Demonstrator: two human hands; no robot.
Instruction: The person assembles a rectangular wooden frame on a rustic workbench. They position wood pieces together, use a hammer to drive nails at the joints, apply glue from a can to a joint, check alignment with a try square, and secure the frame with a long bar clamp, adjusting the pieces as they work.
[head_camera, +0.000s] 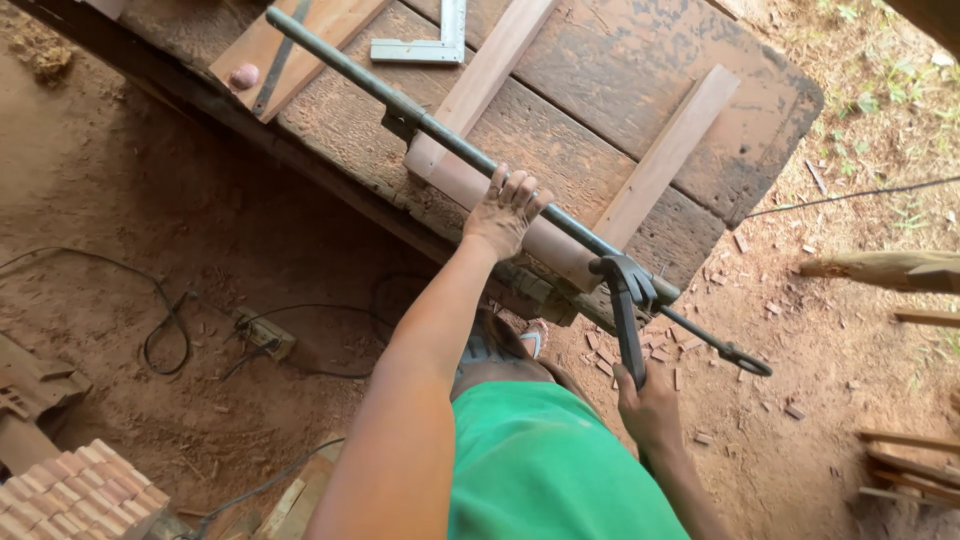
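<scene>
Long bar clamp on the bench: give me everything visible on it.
The bar clamp is a long, dark metal rod lying diagonally across the worn wooden workbench, spanning a frame of pale wood strips. A fixed jaw sits near its upper part, a sliding head with a lever handle near the bench edge, and a ring at the far end. The left hand rests on the rod; the right hand grips the handle.

left hand (503, 210): arm extended, fingers curled in grip | right hand (650, 408): low, grip closed

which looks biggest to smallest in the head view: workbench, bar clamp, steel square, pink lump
1. workbench
2. bar clamp
3. steel square
4. pink lump

The left hand rests on the clamp's bar; the right hand grips its handle.
</scene>
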